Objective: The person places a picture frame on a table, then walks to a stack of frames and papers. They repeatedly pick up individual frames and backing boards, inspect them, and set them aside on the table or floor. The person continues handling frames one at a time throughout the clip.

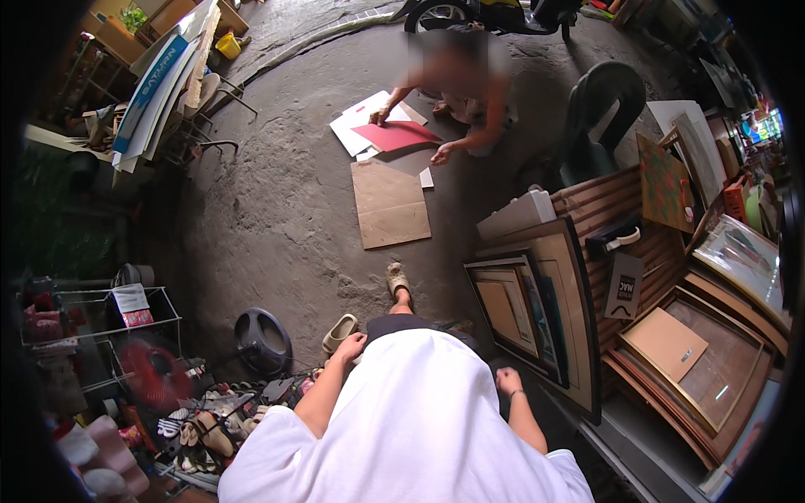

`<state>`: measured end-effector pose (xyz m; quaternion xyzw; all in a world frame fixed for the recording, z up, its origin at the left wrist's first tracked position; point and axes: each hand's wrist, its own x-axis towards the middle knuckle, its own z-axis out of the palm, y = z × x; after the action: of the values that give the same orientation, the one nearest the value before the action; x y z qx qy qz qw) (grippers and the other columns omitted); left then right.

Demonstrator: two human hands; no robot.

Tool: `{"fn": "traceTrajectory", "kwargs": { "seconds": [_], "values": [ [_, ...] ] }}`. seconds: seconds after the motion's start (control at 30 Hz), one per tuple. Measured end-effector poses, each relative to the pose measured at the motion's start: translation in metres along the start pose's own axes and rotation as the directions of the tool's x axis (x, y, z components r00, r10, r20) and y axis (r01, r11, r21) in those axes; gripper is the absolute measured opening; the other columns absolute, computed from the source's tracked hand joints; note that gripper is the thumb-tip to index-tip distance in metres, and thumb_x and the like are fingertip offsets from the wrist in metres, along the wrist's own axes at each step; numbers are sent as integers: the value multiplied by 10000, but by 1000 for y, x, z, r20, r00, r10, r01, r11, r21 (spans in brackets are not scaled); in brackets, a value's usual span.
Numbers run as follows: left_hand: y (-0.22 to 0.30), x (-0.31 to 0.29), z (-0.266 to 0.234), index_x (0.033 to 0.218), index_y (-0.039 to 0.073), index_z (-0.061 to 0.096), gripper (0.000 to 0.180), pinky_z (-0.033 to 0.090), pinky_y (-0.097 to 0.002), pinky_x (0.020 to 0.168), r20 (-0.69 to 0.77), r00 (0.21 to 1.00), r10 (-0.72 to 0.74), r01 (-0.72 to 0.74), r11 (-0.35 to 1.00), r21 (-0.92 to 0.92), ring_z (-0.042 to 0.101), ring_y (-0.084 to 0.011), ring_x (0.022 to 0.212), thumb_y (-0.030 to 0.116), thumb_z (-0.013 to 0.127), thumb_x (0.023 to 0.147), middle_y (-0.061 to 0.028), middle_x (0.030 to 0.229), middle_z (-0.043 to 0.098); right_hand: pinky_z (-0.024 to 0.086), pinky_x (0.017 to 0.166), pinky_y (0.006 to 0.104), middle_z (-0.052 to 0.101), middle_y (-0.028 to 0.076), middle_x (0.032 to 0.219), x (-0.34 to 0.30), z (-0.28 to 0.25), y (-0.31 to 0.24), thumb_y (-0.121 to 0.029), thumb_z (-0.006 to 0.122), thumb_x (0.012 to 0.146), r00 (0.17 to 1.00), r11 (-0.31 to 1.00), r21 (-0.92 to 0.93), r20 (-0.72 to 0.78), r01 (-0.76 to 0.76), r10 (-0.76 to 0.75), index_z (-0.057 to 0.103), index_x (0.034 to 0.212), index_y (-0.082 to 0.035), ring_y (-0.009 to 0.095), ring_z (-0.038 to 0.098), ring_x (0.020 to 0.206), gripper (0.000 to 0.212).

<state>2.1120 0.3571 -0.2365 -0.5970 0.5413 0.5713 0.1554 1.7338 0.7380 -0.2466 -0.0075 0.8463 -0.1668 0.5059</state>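
Observation:
My left hand (352, 345) rests by my left thigh, its fingers curled in, and nothing shows in it. Beside my right thigh is my right hand (507, 380), closed in a loose fist with a dark band on the wrist; no object is visible in it. Closest to the left hand is an empty beige clog (338, 333) on the floor. Framed pictures (511, 312) lean a little beyond my right hand. Farther ahead, a crouching person's hands handle a red sheet (398, 137) over white sheets (345, 134). A creased brown cardboard piece (390, 205) lies nearer me.
Stacked frames (696, 360) and a green plastic chair (599, 117) stand at the right. To the left are a white wire rack (109, 335), a red fan (155, 373), a round dark fan base (262, 341) and many shoes (214, 432). A motorbike (503, 15) stands at the back.

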Motion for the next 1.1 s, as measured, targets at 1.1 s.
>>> {"fn": "traceTrajectory", "kwargs": {
  "seconds": [1.1],
  "values": [
    [319, -68, -255, 1020, 50, 781, 244, 429, -332, 659, -297, 361, 884, -924, 296, -241, 529, -150, 666, 274, 732, 935, -26, 741, 641, 499, 834, 283, 683, 9, 1018, -80, 143, -591, -365, 601, 1060, 417, 867, 242, 799, 435, -433, 688, 1093, -29, 93, 597, 931, 349]
  ]
}}
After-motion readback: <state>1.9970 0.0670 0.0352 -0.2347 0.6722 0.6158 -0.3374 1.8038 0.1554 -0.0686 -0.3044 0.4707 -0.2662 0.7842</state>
